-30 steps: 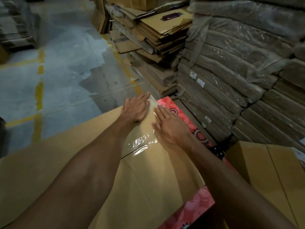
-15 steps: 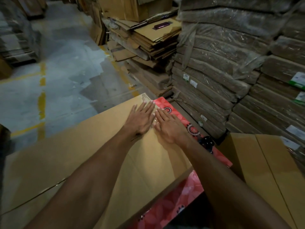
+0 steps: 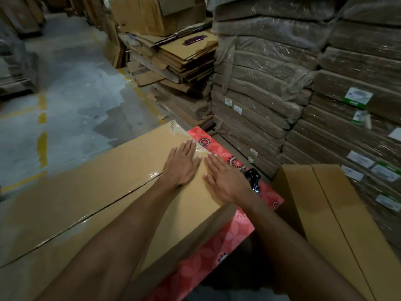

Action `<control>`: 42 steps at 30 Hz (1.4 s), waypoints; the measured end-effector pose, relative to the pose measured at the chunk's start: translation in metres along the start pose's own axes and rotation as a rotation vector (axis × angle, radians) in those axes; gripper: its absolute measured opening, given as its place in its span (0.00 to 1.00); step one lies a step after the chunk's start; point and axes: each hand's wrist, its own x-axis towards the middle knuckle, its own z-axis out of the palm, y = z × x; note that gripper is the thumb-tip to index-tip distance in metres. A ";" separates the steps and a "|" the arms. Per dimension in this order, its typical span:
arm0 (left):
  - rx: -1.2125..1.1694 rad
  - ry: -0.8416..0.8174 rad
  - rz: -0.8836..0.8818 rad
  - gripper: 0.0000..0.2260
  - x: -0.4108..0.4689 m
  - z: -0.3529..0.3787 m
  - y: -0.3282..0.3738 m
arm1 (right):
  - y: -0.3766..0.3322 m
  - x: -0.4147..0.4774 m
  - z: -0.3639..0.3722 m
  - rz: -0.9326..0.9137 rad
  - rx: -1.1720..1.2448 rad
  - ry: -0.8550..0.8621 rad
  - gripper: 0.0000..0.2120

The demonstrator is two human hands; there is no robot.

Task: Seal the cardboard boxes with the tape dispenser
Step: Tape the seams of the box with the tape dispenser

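Both hands, left (image 3: 182,168) and right (image 3: 225,181), lie flat, fingers spread, on the taped box (image 3: 97,198); dispenser (image 3: 252,178) just beyond the right hand.

No text can be read anywhere. White and green labels (image 3: 357,97) sit on the wrapped stacks (image 3: 351,118) at right, their print too blurred.

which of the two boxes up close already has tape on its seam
The large box under both hands, on the red floral surface: glossy clear tape runs along its centre seam. The smaller box to its right shows a bare seam.
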 end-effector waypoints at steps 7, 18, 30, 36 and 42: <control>0.018 -0.026 -0.071 0.30 -0.006 -0.004 -0.004 | -0.001 -0.079 0.028 0.140 0.066 0.228 0.29; 0.081 0.010 -0.289 0.31 -0.092 -0.023 -0.092 | -0.095 -0.113 0.057 0.451 0.795 0.323 0.41; 0.058 -0.017 -0.682 0.39 -0.184 -0.064 -0.267 | -0.222 -0.149 0.086 0.289 0.993 0.199 0.56; 0.023 -0.010 -0.803 0.38 -0.211 -0.075 -0.294 | -0.199 -0.065 0.078 0.220 1.025 0.144 0.63; -0.048 -0.083 -1.075 0.49 -0.273 -0.084 -0.283 | -0.169 0.068 0.035 -0.074 0.407 0.014 0.25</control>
